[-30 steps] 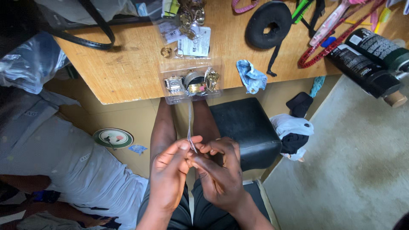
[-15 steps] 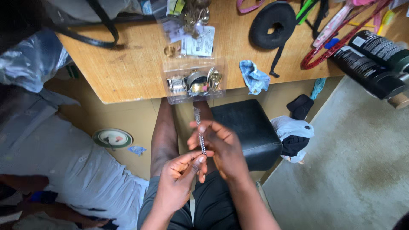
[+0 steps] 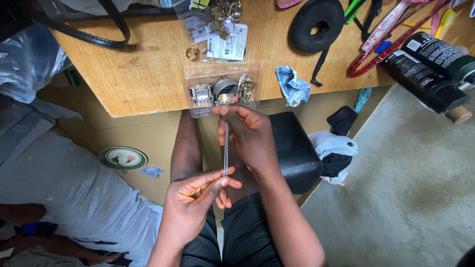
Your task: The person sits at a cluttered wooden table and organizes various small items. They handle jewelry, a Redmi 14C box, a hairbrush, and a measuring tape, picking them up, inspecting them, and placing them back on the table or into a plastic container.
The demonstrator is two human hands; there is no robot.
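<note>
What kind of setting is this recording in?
Probably a room in a home, at a dressing or vanity table: a wooden tabletop strewn with jewellery packets, a hair donut and spray cans, beside a black stool.

The left hand (image 3: 190, 205) and right hand (image 3: 247, 133) are pinching a thin silver metal chain (image 3: 226, 148) taut between their fingertips, upright above the lap. Just beyond the right hand, a clear plastic tray of rings and watches (image 3: 220, 91) is sitting at the wooden tabletop (image 3: 143, 74) edge.

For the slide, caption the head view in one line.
Both hands, left hand and right hand, stretch a silver chain taut below a clear jewellery tray on the wooden table.
</note>
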